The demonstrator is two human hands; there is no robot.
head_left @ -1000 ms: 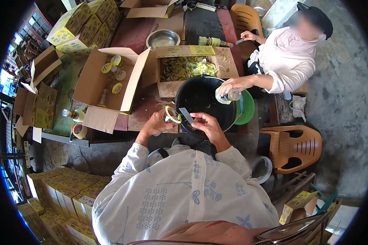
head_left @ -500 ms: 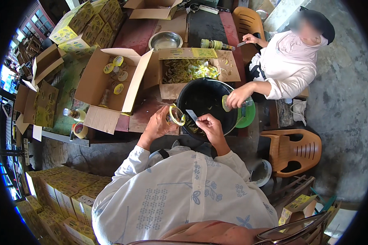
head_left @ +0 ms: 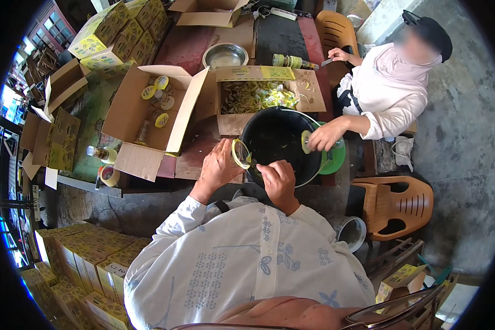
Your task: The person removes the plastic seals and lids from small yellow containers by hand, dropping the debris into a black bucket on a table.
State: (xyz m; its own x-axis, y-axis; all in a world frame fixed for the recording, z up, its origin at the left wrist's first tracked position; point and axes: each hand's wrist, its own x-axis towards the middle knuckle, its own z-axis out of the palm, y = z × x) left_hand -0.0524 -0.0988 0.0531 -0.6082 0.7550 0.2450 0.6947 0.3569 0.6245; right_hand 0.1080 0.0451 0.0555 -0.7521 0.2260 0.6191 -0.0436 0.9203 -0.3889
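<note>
- Holding a small jar (head_left: 240, 153) in my left hand (head_left: 219, 165), at the near rim of the black tub (head_left: 280, 144).
- My right hand (head_left: 279, 179) has dropped lower, fingers curled; I cannot tell what it grips.
- Across the tub, a co-worker's hand (head_left: 323, 136) now dips inside.

A metal bowl (head_left: 224, 55) is sitting on the table (head_left: 283, 36) behind two open cardboard boxes (head_left: 148, 115). A tape roll (head_left: 109, 175) is lying at the table edge. A brown plastic chair (head_left: 399, 206) is standing right, stacked yellow cartons (head_left: 80, 264) lower left
</note>
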